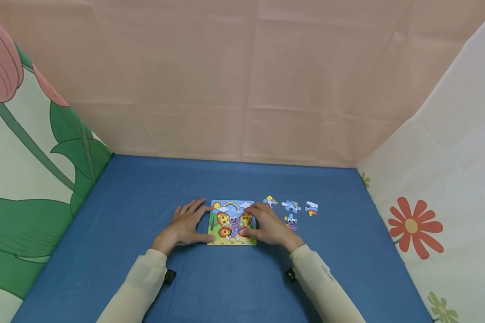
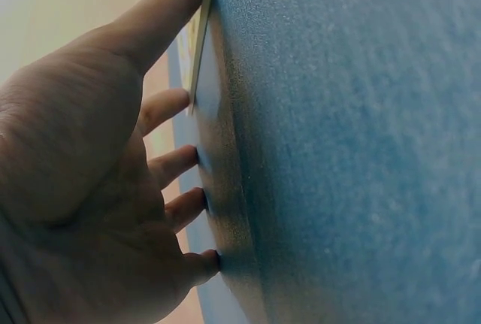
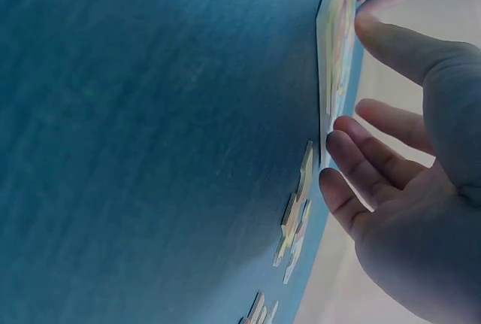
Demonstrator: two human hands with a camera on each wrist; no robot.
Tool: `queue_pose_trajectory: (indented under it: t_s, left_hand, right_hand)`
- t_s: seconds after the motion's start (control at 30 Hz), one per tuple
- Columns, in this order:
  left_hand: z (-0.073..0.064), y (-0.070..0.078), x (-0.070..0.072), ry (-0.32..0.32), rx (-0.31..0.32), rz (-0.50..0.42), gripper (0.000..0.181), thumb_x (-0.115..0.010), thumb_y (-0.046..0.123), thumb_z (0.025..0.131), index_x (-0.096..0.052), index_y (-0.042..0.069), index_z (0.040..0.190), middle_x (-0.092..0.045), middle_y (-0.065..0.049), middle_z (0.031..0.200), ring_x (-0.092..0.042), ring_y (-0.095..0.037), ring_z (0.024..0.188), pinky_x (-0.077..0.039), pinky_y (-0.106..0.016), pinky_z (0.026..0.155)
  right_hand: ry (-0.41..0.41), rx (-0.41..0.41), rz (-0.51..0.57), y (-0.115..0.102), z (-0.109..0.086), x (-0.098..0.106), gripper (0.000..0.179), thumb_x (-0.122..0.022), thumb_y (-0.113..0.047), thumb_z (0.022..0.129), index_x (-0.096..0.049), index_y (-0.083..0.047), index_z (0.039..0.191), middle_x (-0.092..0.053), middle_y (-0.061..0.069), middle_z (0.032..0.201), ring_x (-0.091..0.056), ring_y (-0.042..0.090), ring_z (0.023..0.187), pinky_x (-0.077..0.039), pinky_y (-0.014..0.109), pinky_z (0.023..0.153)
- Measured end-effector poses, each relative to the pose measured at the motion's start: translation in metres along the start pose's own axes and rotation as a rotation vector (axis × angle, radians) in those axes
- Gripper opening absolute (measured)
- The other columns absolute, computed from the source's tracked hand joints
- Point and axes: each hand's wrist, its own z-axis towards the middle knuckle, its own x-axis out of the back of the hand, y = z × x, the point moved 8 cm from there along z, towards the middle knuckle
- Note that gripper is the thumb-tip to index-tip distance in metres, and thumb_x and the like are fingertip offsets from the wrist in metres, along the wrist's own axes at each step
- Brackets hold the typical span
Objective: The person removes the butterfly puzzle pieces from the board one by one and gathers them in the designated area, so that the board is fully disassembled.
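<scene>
A jigsaw puzzle board (image 1: 234, 222) with a butterfly, a sun and a rainbow lies flat on the blue cloth in the head view. My left hand (image 1: 184, 226) is spread at its left side, the thumb on the lower left corner and the index finger near the upper left one. In the left wrist view that thumb (image 2: 169, 12) touches the board's edge (image 2: 197, 61). My right hand (image 1: 270, 227) covers part of the right edge, with thumb and fingers reaching over the picture. Its fingers (image 3: 353, 158) are loosely bent beside the board in the right wrist view.
Several loose puzzle pieces lie right of the board, among them a rainbow piece (image 1: 291, 206), a piece at the far right (image 1: 311, 208) and a purple one (image 1: 291, 223) close to my right hand. A beige wall (image 1: 242, 89) stands behind the blue table (image 1: 165, 179), with flowered walls at both sides.
</scene>
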Motion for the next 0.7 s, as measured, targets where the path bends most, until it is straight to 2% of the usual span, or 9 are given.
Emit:
queue_pose_trajectory:
  t_s: [0.47, 0.7]
  left_hand:
    - [-0.010, 0.024, 0.015, -0.038, 0.018, 0.058, 0.100, -0.093, 0.063, 0.088, -0.051, 0.020, 0.168, -0.026, -0.024, 0.187, -0.020, -0.059, 0.172, -0.014, -0.086, 0.134]
    - [-0.011, 0.018, 0.012, -0.012, -0.005, 0.030, 0.102, -0.092, 0.070, 0.086, -0.052, 0.022, 0.166, -0.027, -0.023, 0.186, -0.020, -0.060, 0.171, -0.014, -0.088, 0.133]
  right_hand:
    - [-0.026, 0.024, -0.081, 0.000, 0.005, -0.005, 0.067, -0.090, -0.033, 0.100, -0.065, -0.006, 0.157, -0.066, 0.015, 0.145, -0.065, 0.033, 0.131, -0.056, 0.055, 0.114]
    - [-0.054, 0.046, -0.103, -0.006, 0.006, -0.006, 0.061, -0.088, -0.031, 0.102, -0.068, -0.009, 0.155, -0.066, 0.013, 0.137, -0.061, 0.026, 0.116, -0.053, 0.050, 0.104]
